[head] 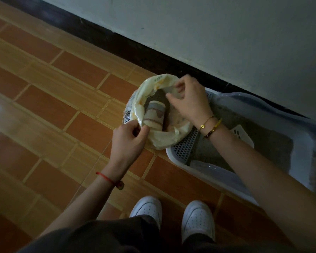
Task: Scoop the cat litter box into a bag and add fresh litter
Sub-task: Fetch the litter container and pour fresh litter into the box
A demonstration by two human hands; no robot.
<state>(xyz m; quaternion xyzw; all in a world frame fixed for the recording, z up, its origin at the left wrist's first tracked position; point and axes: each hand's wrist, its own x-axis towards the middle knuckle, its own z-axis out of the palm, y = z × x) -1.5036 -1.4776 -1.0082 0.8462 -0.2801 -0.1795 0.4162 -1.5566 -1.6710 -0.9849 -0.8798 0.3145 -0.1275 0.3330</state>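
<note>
Head view | left hand pinched near rim of cream bag | right hand pinched far rim | bag sat on tiled floor, touching litter box | paper cup lay inside

Pinching the bag at its near-left rim with the left grip and at its far-right rim with the right grip. Holding it open at the left end of the litter box, its near-right edge overlapping the box's grid ledge. Lying inside the bag, a cup on its side. Sitting on the floor along the far wall, the box, with litter in it right of the ledge. Standing near, on the floor just left of the box, a pair of shoes.
</note>
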